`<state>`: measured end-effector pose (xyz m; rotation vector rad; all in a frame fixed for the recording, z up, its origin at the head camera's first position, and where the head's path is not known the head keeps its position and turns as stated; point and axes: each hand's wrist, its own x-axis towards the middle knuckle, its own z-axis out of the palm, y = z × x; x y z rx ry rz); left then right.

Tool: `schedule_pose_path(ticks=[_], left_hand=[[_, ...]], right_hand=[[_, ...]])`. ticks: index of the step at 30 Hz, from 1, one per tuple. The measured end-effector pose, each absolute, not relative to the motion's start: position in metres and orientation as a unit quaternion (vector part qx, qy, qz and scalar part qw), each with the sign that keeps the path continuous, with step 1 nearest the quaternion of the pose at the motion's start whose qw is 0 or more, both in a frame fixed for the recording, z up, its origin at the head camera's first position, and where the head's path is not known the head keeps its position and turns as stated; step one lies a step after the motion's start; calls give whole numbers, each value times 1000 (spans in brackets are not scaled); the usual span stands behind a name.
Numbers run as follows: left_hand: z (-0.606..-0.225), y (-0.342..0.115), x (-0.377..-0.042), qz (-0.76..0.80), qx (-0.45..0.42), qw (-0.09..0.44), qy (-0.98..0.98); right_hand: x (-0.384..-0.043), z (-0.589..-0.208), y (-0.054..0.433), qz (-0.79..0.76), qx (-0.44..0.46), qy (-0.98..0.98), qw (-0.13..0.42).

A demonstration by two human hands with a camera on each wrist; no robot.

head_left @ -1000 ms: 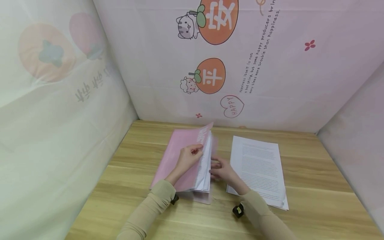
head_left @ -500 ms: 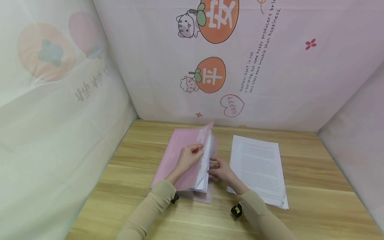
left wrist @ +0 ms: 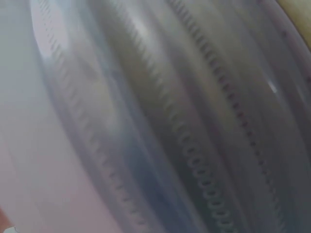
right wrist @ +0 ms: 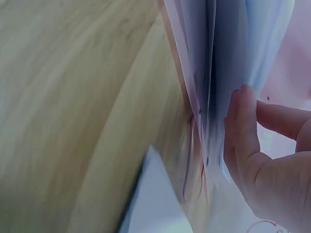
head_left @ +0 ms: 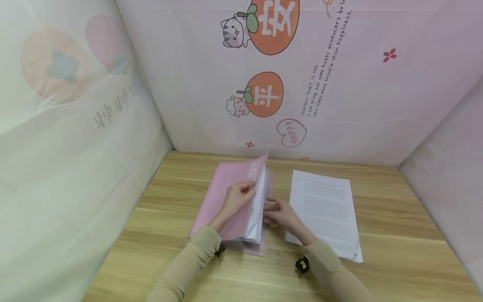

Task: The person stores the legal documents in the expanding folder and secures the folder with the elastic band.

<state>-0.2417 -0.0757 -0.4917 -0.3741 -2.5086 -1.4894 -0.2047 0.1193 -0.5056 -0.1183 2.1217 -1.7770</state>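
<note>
A pink folder (head_left: 222, 188) lies on a wood-grain counter (head_left: 400, 235), directly under the left grip and just to the left of the right grip. Its front cover is bent upward along the free edge, where that edge is pinched between the thumb and fingertips of the left grip (head_left: 235, 200), a bare hand. White lettering is printed on the cover just beyond that pinch. Loose white sheets (head_left: 256, 216), several layers thick, are exposed beneath the raised edge, between the two grips; the folder's back cover is seen under them.

By the right grip (head_left: 280, 214), also a bare hand, the edge of these sheets is touched. Its fingers are held apart and fairly straight, with the fingertips against the paper.

To the right of the right grip, partly covered by its forearm, a stack of printed pages (head_left: 326, 205) is laid flat on the counter, well apart from the left grip. Beige sleeves (head_left: 181, 264) are worn on both arms, and a small black device (head_left: 302, 265) is seen at the right wrist.

Beyond both grips, a pale cloth wall (head_left: 339, 138) is printed with orange fruit, small animals and a heart reading "HAPPY". Close to the left grip, curved grey layers (left wrist: 160, 121) with rows of ring-like marks are shown, perhaps the folder's inside, though too blurred for certainty.
</note>
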Motion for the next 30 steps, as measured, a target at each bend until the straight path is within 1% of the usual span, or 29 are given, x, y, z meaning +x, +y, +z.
schedule_pose_path(ticks=[11, 21, 30], left_hand=[[-494, -74, -241, -512, -133, 94, -843], [-494, -73, -239, -514, -128, 94, -843], [-492, -73, -238, -506, -133, 101, -846]], right_hand=[[-203, -499, 166, -561, -74, 814, 132], [-196, -487, 210, -456, -56, 883, 99], [-191, -487, 246, -390, -48, 917, 62]])
